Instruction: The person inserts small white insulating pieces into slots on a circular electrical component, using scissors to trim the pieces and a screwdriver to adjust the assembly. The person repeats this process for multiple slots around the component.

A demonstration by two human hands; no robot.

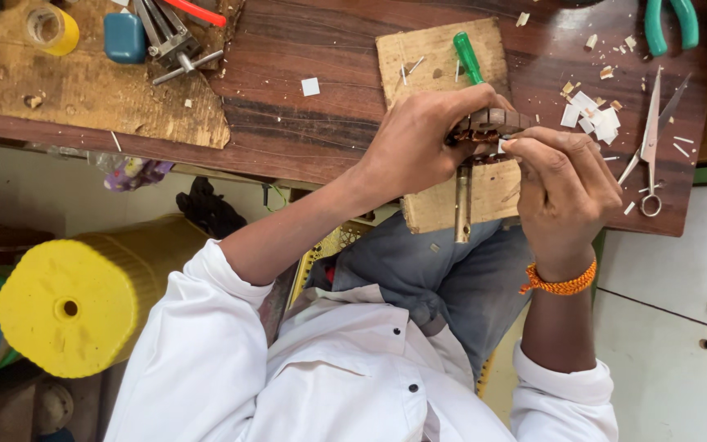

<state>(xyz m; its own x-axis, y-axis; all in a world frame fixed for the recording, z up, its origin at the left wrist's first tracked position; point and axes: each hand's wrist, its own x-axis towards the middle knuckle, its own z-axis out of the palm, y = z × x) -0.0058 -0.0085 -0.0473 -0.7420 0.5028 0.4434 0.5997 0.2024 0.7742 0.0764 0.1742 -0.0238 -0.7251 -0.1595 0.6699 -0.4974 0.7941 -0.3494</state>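
My left hand (419, 143) grips a small dark brown wooden piece (497, 121) over a worn wooden block (439, 57) on the dark workbench (304, 98). My right hand (570, 184) meets it from the right, fingertips pinching a small white chip against the piece. A brass rod (462, 205) hangs down below the hands. A green-handled tool (468, 57) lies on the block just beyond my left fingers.
Scissors (650, 147) and white chips (595, 119) lie right of the hands; green-handled pliers (671, 23) at far right. A yellow tape roll (52, 29), blue object (124, 37) and metal vise (175, 41) sit at left. A yellow cylinder (83, 299) stands below the bench.
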